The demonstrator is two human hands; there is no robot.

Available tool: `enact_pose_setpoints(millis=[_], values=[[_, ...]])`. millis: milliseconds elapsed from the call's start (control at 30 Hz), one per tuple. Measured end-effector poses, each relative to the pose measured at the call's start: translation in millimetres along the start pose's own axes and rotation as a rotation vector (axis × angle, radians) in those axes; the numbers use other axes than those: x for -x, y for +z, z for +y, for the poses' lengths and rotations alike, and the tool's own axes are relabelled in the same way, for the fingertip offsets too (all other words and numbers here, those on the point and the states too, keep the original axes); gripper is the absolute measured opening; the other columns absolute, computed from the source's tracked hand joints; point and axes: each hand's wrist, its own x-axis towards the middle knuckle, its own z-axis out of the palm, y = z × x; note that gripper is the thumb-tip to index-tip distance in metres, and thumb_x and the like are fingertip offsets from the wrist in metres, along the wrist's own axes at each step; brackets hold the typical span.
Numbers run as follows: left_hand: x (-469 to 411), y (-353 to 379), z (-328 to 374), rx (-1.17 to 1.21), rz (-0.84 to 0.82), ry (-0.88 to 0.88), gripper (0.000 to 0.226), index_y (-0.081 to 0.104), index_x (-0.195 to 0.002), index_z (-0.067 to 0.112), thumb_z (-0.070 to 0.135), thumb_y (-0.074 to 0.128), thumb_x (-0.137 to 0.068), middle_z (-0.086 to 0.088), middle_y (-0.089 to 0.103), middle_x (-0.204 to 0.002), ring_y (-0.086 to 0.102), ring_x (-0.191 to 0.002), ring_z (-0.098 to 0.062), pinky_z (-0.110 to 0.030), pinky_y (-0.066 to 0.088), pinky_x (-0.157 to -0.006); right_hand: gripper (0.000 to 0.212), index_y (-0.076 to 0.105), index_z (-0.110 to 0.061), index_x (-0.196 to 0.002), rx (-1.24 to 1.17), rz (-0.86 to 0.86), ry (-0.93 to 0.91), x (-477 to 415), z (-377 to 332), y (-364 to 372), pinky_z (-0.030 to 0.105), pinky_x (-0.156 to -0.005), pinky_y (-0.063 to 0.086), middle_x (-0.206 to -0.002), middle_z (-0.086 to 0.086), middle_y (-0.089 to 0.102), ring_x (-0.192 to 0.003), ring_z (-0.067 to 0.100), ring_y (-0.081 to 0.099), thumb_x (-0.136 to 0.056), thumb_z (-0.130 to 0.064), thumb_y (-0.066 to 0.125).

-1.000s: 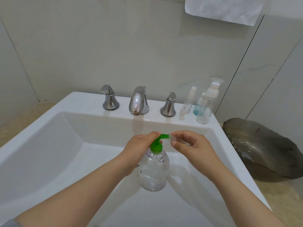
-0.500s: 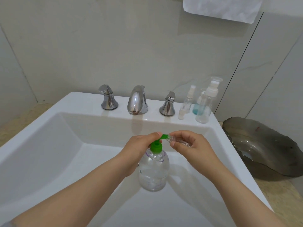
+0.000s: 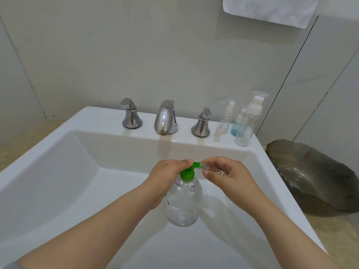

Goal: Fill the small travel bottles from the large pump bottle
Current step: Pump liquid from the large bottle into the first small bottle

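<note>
Fingers of the left hand (image 3: 165, 173) curl over the green pump head (image 3: 188, 174) of the large pump bottle (image 3: 184, 204), upright in the sink (image 3: 58, 171). Fingers of the right hand (image 3: 232, 176) pinch a small travel bottle (image 3: 211, 168) sideways, its mouth at the nozzle.

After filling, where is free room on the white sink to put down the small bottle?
The white sink ledge is bare left of the left chrome tap handle. The basin floor is bare left of the clear green-pump bottle. The back right corner is crowded by clear travel bottles.
</note>
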Motion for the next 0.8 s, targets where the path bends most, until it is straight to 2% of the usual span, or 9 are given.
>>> enact_pose_setpoints(millis=[100, 167, 333, 433, 800], values=[[3.7, 2.0, 1.5, -0.036, -0.028, 0.037, 0.042, 0.083, -0.083, 0.024, 0.063, 0.074, -0.07, 0.001, 0.079, -0.104, 0.068, -0.113, -0.02, -0.041, 0.043, -0.112, 0.017, 0.074, -0.026, -0.094, -0.051, 0.024, -0.007, -1.0, -1.5, -1.5, 0.022, -0.086, 0.051, -0.092, -0.011, 0.074, -0.092, 0.002, 0.066, -0.086, -0.012, 0.07], [3.5, 2.1, 1.2, -0.052, -0.01, 0.049, 0.036, 0.082, -0.084, 0.023, 0.056, 0.069, -0.086, 0.003, 0.079, -0.101, 0.068, -0.112, -0.019, -0.038, 0.043, -0.11, 0.017, 0.074, -0.026, -0.094, -0.056, 0.031, -0.013, -1.3, -1.9, -1.8, 0.025, -0.088, 0.052, -0.092, -0.011, 0.074, -0.092, 0.003, 0.067, -0.086, -0.012, 0.07], [4.1, 3.6, 3.9, -0.054, -0.006, 0.028, 0.044, 0.083, -0.075, 0.03, 0.067, 0.069, -0.057, 0.003, 0.079, -0.1, 0.069, -0.109, -0.021, -0.045, 0.046, -0.111, 0.017, 0.074, -0.026, -0.094, -0.057, 0.034, -0.014, -1.3, -1.3, -1.4, 0.026, -0.088, 0.052, -0.091, -0.01, 0.074, -0.091, 0.002, 0.066, -0.085, -0.012, 0.07], [2.2, 2.1, 2.8, -0.044, -0.014, 0.019, 0.053, 0.082, -0.076, 0.035, 0.073, 0.069, -0.043, 0.003, 0.079, -0.103, 0.069, -0.112, -0.022, -0.048, 0.045, -0.111, 0.017, 0.073, -0.025, -0.096, -0.05, 0.032, -0.013, -1.3, -1.4, -1.8, 0.024, -0.088, 0.051, -0.092, -0.009, 0.074, -0.091, 0.002, 0.066, -0.086, -0.012, 0.07], [1.7, 1.7, 2.8, -0.054, -0.014, -0.005, 0.054, 0.082, -0.079, 0.032, 0.069, 0.073, -0.04, -0.001, 0.076, -0.113, 0.066, -0.115, -0.027, -0.051, 0.045, -0.111, 0.016, 0.073, -0.026, -0.096, -0.037, 0.022, -0.008, -0.9, -0.4, -1.9, 0.018, -0.083, 0.048, -0.092, -0.013, 0.073, -0.091, -0.001, 0.065, -0.086, -0.014, 0.07]])
